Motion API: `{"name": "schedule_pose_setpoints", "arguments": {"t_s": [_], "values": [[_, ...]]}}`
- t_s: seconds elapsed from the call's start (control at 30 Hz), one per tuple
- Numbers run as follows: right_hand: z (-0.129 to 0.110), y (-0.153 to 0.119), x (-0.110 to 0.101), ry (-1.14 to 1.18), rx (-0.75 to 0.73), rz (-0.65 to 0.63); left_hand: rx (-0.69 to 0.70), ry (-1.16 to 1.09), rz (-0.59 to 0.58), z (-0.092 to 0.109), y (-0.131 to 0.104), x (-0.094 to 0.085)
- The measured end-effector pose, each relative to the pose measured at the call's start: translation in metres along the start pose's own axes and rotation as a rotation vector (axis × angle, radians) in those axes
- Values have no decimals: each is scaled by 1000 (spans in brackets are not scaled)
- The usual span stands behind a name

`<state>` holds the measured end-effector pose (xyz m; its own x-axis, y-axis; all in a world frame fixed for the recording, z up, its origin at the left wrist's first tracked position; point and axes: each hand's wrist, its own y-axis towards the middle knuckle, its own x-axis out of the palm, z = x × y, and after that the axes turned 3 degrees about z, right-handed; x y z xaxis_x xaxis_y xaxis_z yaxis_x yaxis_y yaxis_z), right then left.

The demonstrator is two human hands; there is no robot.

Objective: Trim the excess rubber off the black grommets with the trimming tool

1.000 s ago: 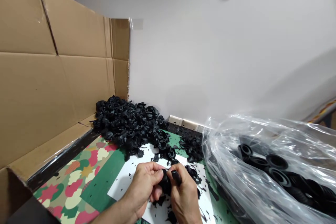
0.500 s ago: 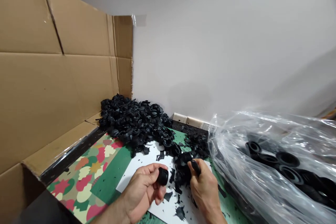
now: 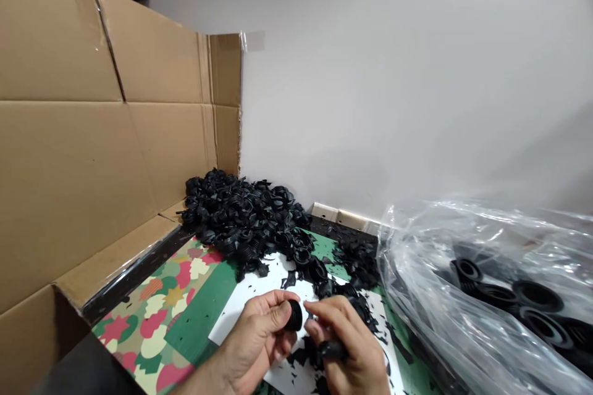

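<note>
Low in the centre, my left hand (image 3: 259, 333) pinches a small black ribbed rubber piece (image 3: 293, 316) between thumb and fingers. My right hand (image 3: 349, 339) is just to its right, fingers curled round a black handle (image 3: 332, 350), its index finger and thumb close to the ribbed piece. What extends from the handle is hard to make out. Under both hands lies a white sheet (image 3: 236, 296) strewn with black scraps. Behind them a large heap of black ribbed pieces and trimmings (image 3: 245, 216) rests against the wall.
A tall cardboard panel (image 3: 157, 154) stands along the left. On the right, a clear plastic bag (image 3: 417, 259) holds larger black bellows-like parts (image 3: 537, 296). A smaller pile of black scraps (image 3: 356, 256) sits near the wall. Patterned paper (image 3: 157, 315) covers the left of the table.
My right hand has turned and moved left, closer to the piece in my left hand. The handle now points lower. The whole view has shifted slightly.
</note>
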<state>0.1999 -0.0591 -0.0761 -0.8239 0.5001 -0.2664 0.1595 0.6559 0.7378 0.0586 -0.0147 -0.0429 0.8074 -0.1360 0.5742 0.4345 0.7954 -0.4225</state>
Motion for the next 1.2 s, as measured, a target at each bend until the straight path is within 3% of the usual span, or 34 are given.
{"name": "schedule_pose_setpoints", "arguments": {"t_s": [0.17, 0.3, 0.47, 0.57, 0.7, 0.8, 0.9, 1.03, 1.2], "values": [[-10, -2, 19, 69, 75, 72, 27, 80, 10, -6, 2, 4], [-19, -1, 24, 57, 154, 155, 158, 206, 0, -9, -1, 6], [-4, 3, 2, -242, 421, 274, 207, 269, -133, -6, -11, 8], [11, 8, -21, -368, 520, 358, 165, 222, -111, -4, -12, 6], [12, 11, -32, -386, 322, 310, 126, 146, -4, -2, -7, 3], [4, 10, -24, -243, 96, 154, 138, 143, 7, -1, -5, 1], [-5, 6, -9, -52, -19, 3, 166, 163, 9, -2, -4, 0], [-10, 0, 11, 94, 35, 71, 168, 201, -3, -5, -4, 1], [-12, -5, 23, 184, 285, 170, 182, 190, 10, -7, -7, 7]]}}
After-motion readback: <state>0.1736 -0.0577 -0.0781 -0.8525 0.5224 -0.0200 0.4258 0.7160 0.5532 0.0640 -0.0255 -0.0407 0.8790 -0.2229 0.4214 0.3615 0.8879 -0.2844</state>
